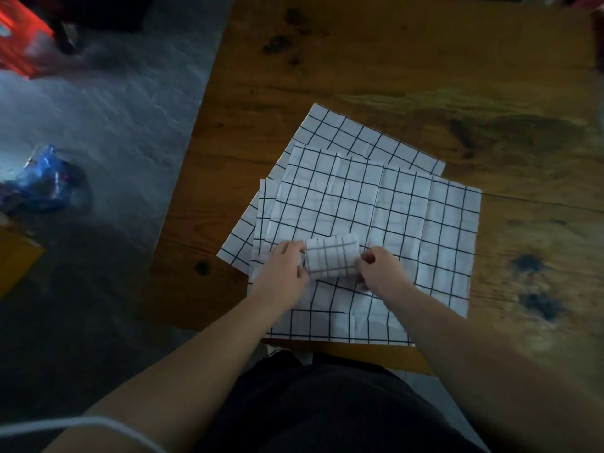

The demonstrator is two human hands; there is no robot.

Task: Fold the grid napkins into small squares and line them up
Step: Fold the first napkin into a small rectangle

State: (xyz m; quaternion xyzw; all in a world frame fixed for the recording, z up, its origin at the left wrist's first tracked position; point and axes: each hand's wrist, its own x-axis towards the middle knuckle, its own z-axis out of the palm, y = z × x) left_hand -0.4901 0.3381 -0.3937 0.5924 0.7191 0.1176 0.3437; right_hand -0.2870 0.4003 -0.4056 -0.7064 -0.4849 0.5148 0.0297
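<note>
A small folded white napkin with black grid lines (330,259) sits between my two hands, just above a stack of flat grid napkins. My left hand (283,269) grips its left edge and my right hand (380,269) pinches its right edge. Beneath lies the top unfolded napkin (402,220), spread wide on the wooden table (408,76). Two more flat napkins stick out under it: one (366,138) at the far side, one (240,243) at the left. The lower layers are mostly hidden.
The table's left edge runs diagonally beside a grey floor (108,125). On the floor lie a blue plastic bag (42,181), a red object (23,40) and a yellow box (13,263). Bare wood shows at the table's far and right sides.
</note>
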